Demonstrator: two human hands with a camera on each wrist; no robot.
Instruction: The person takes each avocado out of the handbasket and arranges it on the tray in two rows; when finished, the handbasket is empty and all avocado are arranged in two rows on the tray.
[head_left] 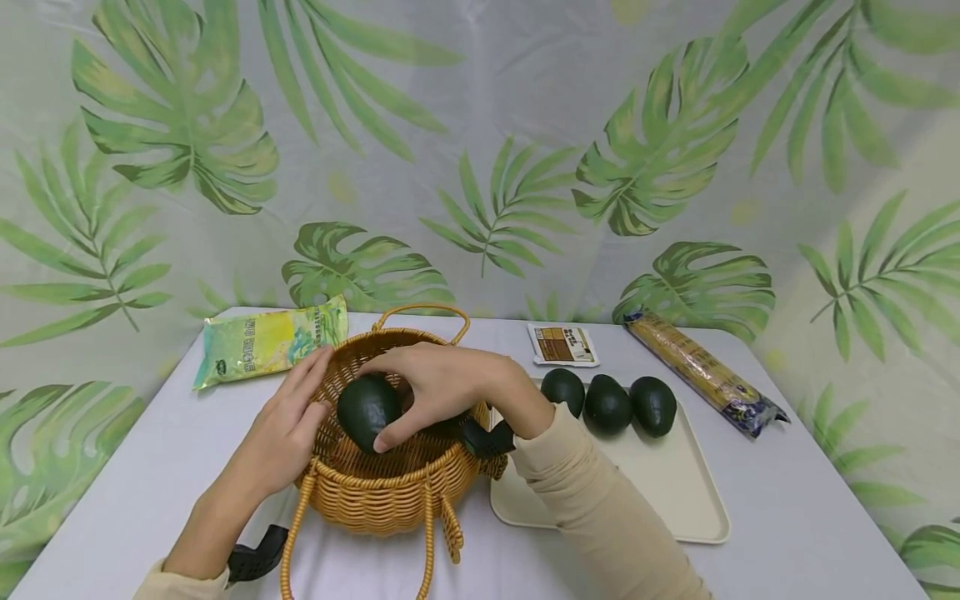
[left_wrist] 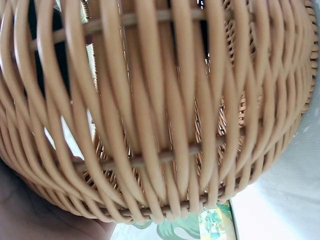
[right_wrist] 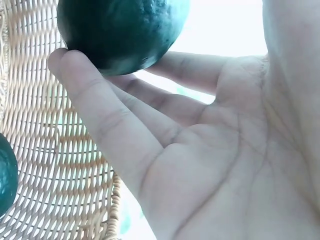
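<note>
My right hand [head_left: 438, 379] reaches over the wicker basket [head_left: 375, 504] and holds a dark green avocado [head_left: 367, 412] between thumb and fingers, inside the rim. In the right wrist view the fingertips lie against the underside of that avocado [right_wrist: 125, 30]. A second avocado [right_wrist: 6, 175] shows at the left edge there, by the woven wall. My left hand [head_left: 281, 425] rests against the basket's left side, its fingers fairly straight along the rim. The left wrist view is filled by the basket's woven side [left_wrist: 160, 110], the palm partly visible at lower left.
Right of the basket, a cream tray [head_left: 675, 492] bears three avocados [head_left: 607, 406] at its back. Behind it lies a small white and brown packet [head_left: 562, 344]; a long pack of noodles [head_left: 701, 371] lies farther right. A green-yellow bag [head_left: 270, 342] lies at back left. Basket handles [head_left: 429, 542] hang in front.
</note>
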